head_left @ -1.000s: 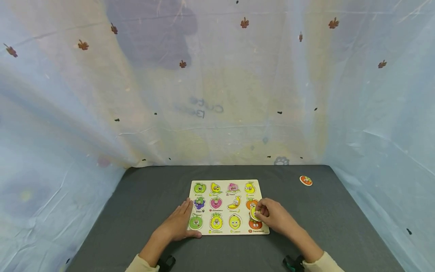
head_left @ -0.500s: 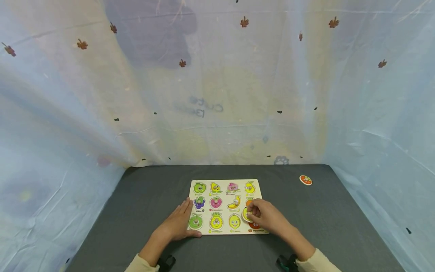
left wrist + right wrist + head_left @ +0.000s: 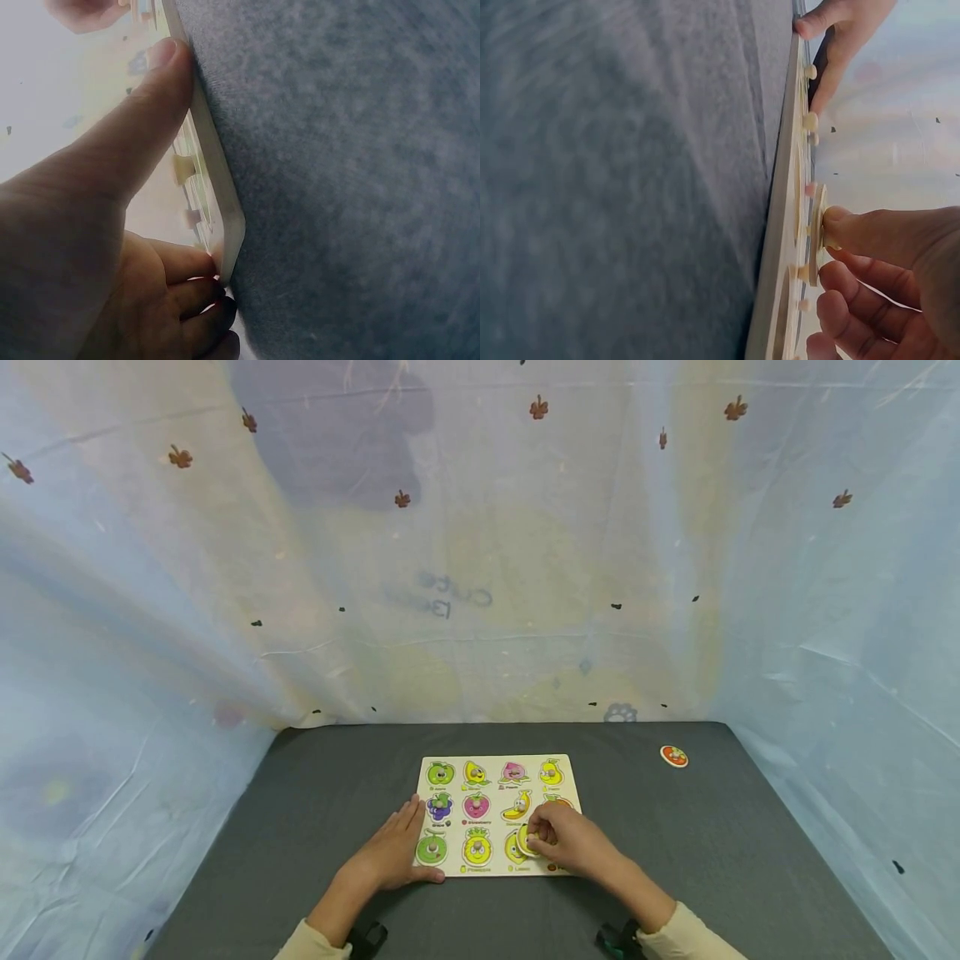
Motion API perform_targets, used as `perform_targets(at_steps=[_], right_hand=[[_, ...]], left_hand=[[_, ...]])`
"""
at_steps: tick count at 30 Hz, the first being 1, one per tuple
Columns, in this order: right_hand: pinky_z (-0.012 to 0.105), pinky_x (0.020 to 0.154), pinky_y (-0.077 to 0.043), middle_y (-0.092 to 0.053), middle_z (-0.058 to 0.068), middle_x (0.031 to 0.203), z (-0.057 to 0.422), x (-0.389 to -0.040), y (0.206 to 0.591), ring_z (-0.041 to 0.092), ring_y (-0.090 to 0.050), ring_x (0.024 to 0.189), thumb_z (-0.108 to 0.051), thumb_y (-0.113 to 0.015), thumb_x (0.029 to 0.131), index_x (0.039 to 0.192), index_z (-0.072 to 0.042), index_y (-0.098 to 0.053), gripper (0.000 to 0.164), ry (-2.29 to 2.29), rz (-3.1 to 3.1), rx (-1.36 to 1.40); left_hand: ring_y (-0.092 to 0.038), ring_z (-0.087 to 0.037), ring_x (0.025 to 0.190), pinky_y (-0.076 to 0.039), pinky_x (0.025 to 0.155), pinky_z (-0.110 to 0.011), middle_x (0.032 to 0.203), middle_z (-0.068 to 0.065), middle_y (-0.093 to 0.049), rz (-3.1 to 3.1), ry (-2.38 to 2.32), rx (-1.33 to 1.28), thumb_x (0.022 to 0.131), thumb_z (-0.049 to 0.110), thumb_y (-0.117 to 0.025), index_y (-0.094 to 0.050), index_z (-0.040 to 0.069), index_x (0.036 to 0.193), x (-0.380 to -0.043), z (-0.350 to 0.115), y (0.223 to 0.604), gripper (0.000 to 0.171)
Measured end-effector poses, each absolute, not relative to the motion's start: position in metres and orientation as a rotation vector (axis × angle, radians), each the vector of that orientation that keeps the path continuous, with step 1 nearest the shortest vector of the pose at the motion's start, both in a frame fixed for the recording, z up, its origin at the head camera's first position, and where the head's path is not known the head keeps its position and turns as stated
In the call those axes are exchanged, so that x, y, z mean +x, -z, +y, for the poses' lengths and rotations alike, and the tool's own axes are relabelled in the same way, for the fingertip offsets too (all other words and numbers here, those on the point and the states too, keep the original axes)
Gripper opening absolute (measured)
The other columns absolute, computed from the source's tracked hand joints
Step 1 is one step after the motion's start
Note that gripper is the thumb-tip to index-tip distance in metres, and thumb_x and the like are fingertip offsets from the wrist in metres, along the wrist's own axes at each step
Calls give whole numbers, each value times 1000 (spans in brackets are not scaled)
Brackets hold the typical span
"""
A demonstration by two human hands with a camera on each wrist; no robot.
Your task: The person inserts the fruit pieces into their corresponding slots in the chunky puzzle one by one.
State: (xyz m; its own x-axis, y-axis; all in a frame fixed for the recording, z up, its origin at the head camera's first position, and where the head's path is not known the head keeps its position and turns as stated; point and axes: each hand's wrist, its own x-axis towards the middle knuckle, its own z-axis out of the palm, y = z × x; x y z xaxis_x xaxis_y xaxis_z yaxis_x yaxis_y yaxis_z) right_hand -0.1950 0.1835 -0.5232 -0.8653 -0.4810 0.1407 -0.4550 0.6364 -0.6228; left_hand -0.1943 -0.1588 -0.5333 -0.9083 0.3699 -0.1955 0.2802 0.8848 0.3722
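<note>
A wooden fruit puzzle board (image 3: 457, 868) lies on the dark table, with rows of smiling fruits. My left hand (image 3: 392, 850) rests at its near left corner, fingers fairly straight along the left side and thumb on the near edge. Above the lemon picture (image 3: 513, 853), my right hand (image 3: 573, 841) pinches a yellow fruit puzzle piece (image 3: 526, 842) between thumb and fingers. In the right wrist view this piece (image 3: 818, 251) stands slightly above the board, its knob in the pinch. The right hand partly hides the board's near right corner.
A loose orange-red round puzzle piece (image 3: 674, 757) lies at the far right of the grey-black tabletop (image 3: 337, 768). Small knobs (image 3: 810, 122) stick up from the board. A pale patterned curtain (image 3: 480, 543) surrounds the table at the back and sides.
My right hand has carried the yellow piece leftward over the board, from the right-hand column to the lemon picture. The left hand has stayed in place.
</note>
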Motion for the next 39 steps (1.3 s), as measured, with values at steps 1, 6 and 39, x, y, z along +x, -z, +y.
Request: perform_targets(at_steps=[1, 6, 39], right_hand=[[23, 63, -46, -57, -10, 80, 182, -195, 523, 2, -52, 68, -13, -82, 96, 94, -14, -69, 14, 1053, 2797, -805], [23, 59, -44, -56, -8, 78, 176, -194, 524, 1, -51, 62, -13, -82, 96, 94, -13, -69, 13, 1045, 2779, -803], [24, 59, -44, -55, -13, 76, 163, -199, 531, 0, -49, 67, -15, -86, 92, 90, -18, -67, 19, 963, 2809, -830]], left_hand=[[-23, -42, 162, -23, 131, -56, 175, -28, -19, 2794, -497, 496, 81, 59, -90, -25, -8, 166, -194, -159, 533, 127], [-23, -42, 162, -23, 131, -56, 175, -28, -19, 2800, -490, 498, 81, 59, -90, -25, -8, 166, -195, -159, 533, 127], [-23, -42, 162, -24, 131, -56, 174, -29, -20, 2796, -507, 502, 82, 56, -91, -25, -10, 165, -193, -157, 527, 125]])
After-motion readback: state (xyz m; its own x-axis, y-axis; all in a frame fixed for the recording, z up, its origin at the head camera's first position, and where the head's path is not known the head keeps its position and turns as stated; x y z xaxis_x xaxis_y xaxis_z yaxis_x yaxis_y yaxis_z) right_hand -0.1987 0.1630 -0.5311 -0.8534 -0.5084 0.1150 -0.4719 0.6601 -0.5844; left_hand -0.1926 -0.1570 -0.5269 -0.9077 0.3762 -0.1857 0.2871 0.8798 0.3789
